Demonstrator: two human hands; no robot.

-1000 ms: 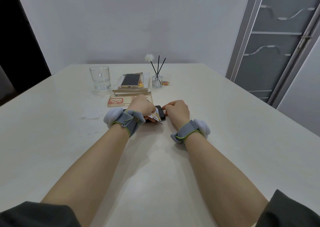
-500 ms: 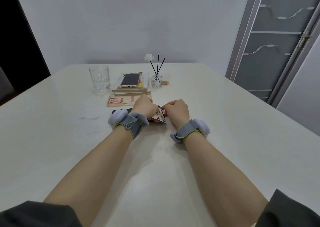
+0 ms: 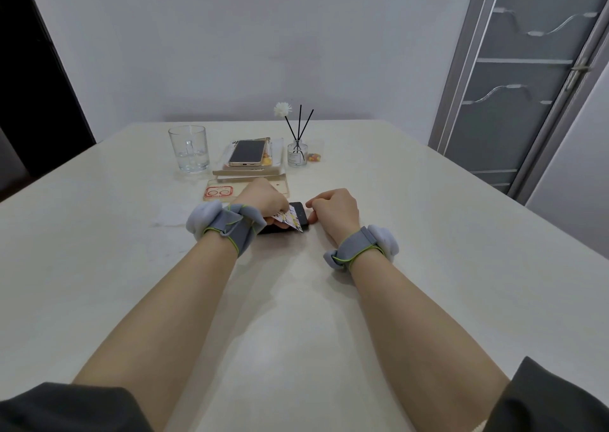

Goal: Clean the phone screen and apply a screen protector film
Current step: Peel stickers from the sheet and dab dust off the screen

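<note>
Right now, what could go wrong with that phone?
1. The left hand holds a card on the phone; its corner might scratch the screen or trap a bubble.
2. The right hand holds only the phone's end, so it may slide.
3. The glass stands behind; a bump could tip it.

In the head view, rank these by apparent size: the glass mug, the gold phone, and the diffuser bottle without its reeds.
1. glass mug
2. gold phone, lying flat, so foreshortened
3. diffuser bottle, clearly smallest
All three stand about equally far from the camera.
</note>
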